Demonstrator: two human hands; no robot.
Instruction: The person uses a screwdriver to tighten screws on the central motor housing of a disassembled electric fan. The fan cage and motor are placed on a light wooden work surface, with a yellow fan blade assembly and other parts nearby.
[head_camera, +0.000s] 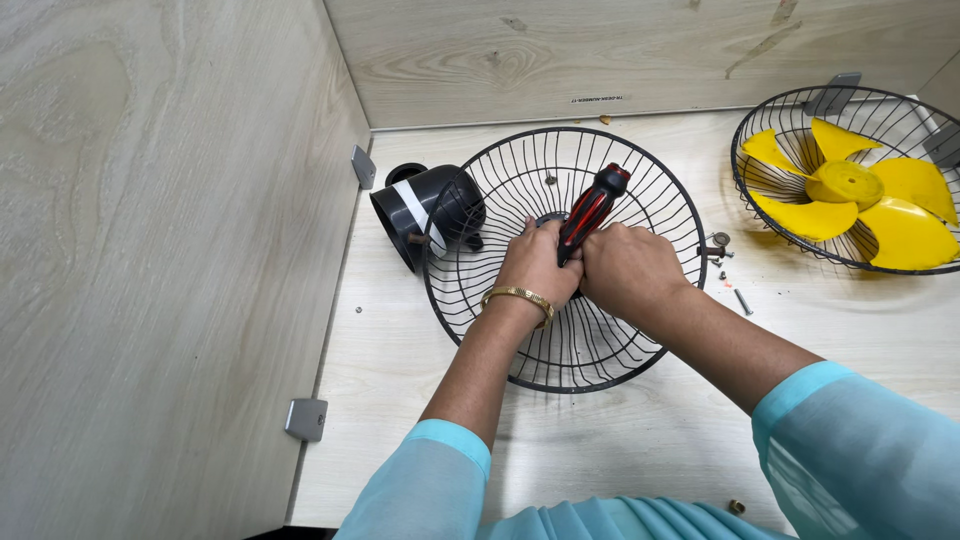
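Note:
A black wire fan guard (560, 340) lies on the pale wooden table, fixed to a black motor housing (425, 210) with a white band at its left. Both my hands are inside the guard, near its centre. My right hand (628, 272) is wrapped around a red and black screwdriver (592, 210), whose handle sticks up and away from me. My left hand (538, 268), with a gold bangle on the wrist, presses against the guard's hub beside the screwdriver shaft. The screwdriver tip and the hub are hidden behind my fingers.
A second black wire guard (790, 235) holding a yellow fan blade (850, 190) sits at the far right. Loose screws and nuts (722, 248) lie between the two guards, and one small nut (737, 507) near the front edge. Wooden walls close off the left and back.

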